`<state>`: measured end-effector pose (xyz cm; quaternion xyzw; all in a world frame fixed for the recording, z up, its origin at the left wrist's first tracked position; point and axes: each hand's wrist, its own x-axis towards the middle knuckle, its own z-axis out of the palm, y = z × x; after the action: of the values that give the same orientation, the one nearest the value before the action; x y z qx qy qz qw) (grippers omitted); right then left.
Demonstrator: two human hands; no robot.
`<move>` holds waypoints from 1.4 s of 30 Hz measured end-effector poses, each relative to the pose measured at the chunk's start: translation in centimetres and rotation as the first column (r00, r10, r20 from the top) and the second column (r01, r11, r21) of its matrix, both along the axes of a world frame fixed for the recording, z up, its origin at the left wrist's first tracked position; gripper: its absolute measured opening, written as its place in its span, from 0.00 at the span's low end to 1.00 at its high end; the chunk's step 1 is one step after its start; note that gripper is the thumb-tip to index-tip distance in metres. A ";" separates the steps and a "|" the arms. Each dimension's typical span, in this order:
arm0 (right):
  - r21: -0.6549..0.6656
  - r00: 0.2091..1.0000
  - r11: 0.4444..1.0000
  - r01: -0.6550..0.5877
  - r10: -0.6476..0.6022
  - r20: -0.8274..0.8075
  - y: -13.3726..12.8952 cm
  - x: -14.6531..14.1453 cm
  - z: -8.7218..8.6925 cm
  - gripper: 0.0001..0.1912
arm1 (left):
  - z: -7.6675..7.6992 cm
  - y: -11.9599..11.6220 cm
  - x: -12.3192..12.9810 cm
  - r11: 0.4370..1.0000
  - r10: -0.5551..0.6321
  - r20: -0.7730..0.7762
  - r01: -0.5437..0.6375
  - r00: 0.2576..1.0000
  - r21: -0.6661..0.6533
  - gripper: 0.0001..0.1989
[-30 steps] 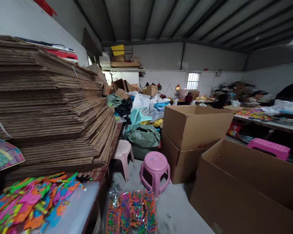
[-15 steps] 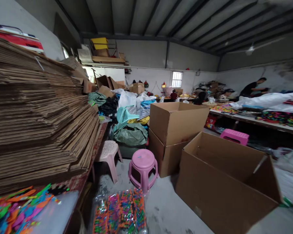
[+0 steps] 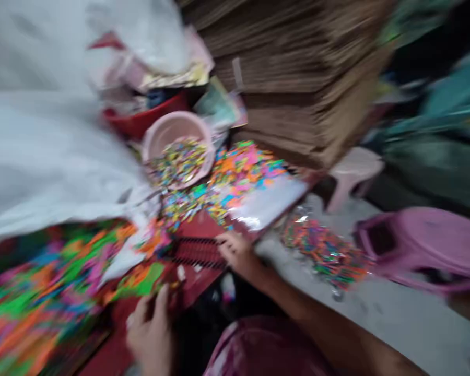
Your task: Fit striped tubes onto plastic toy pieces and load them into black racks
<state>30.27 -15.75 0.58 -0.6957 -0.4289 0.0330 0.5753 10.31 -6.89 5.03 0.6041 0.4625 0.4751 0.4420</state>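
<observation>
Head view, badly blurred: worked at a red table (image 3: 198, 225), apparently at the stage of placing fingers around a dark slatted rack (image 3: 198, 252) lying near the table's edge, among loose coloured goods. Rested the right grip (image 3: 238, 253) at the rack's right end, with fingers partly bent and slightly apart, either touching the slats or just beside them; could not tell whether closed on anything. Stretched the right forearm in a long slant from the lower right, over the edge. Held the left grip (image 3: 151, 329) lower and apart from the rack, with the back toward the camera, loosely curled, with a gap between two digits and with tips near some green and orange pieces (image 3: 147, 282); could not tell, through the blur, of any hold on them. Saw a larger heap of coloured pieces (image 3: 62, 287) farther left, and past the rack a pink basin (image 3: 170, 128) of small bits. Judged the next move to call for a surer right grip on the rack, if only to brace it, and for a light pinch at the left, careful not to drag neighbouring pieces along.
</observation>
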 end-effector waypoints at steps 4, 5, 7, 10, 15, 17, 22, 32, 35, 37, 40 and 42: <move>0.030 0.998 0.999 -0.042 0.043 -0.035 3.5 -1.3 -1.4 0.10 | -2.6 2.9 -2.5 0.981 0.189 -0.008 -0.189 0.982 -0.041 0.21; 0.025 1.000 0.999 -0.028 0.028 -0.015 3.7 -1.0 -1.5 0.10 | -3.1 3.3 -2.5 0.975 0.217 0.010 -0.216 0.976 -0.046 0.21; 0.011 1.000 1.000 0.011 -0.012 0.029 3.7 -0.5 -1.5 0.09 | -3.9 3.9 -2.0 0.968 0.249 0.010 -0.248 0.969 -0.019 0.20; -0.022 0.997 0.999 0.032 -0.030 0.074 3.5 -0.4 -1.5 0.09 | -4.7 4.3 -1.1 0.963 0.245 -0.045 -0.237 0.969 0.129 0.17; -0.052 0.995 0.998 -0.019 0.024 0.101 3.4 -0.6 -1.9 0.10 | -5.1 5.6 -0.1 0.853 0.263 -0.263 -0.097 0.928 0.513 0.11; -0.028 0.992 0.999 -0.037 0.040 0.118 3.2 -0.6 -2.1 0.10 | -5.0 6.1 0.4 0.840 0.262 -0.296 -0.066 0.919 0.538 0.11; 0.017 0.991 0.998 -0.058 0.055 0.125 3.1 -0.4 -2.2 0.10 | -4.7 6.1 1.8 0.881 0.258 -0.296 -0.098 0.919 0.464 0.12; 0.035 0.982 0.993 -0.111 0.105 0.155 3.0 -0.2 -2.4 0.11 | -6.0 6.5 0.6 0.783 0.203 -0.426 0.115 0.882 0.611 0.11; 0.024 0.982 0.994 -0.109 0.104 0.155 3.0 -0.1 -2.5 0.11 | -5.8 6.6 1.0 0.818 0.223 -0.445 0.082 0.867 0.570 0.11; 0.017 0.982 0.993 -0.118 0.114 0.152 2.9 -0.1 -2.5 0.11 | -5.4 6.5 1.3 0.826 0.243 -0.461 0.067 0.853 0.560 0.09; 0.010 0.979 0.992 -0.123 0.120 0.164 2.9 -0.2 -2.6 0.11 | -5.0 6.4 1.6 0.823 0.255 -0.480 0.071 0.839 0.563 0.09; 0.015 0.978 0.992 -0.124 0.119 0.174 2.8 -0.2 -2.7 0.11 | -4.8 6.4 1.7 0.824 0.247 -0.479 0.078 0.842 0.562 0.09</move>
<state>30.08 -12.92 -2.15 -0.6611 -0.5193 0.0023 0.5416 12.00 -0.53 0.23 0.7918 0.4338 0.4231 0.0766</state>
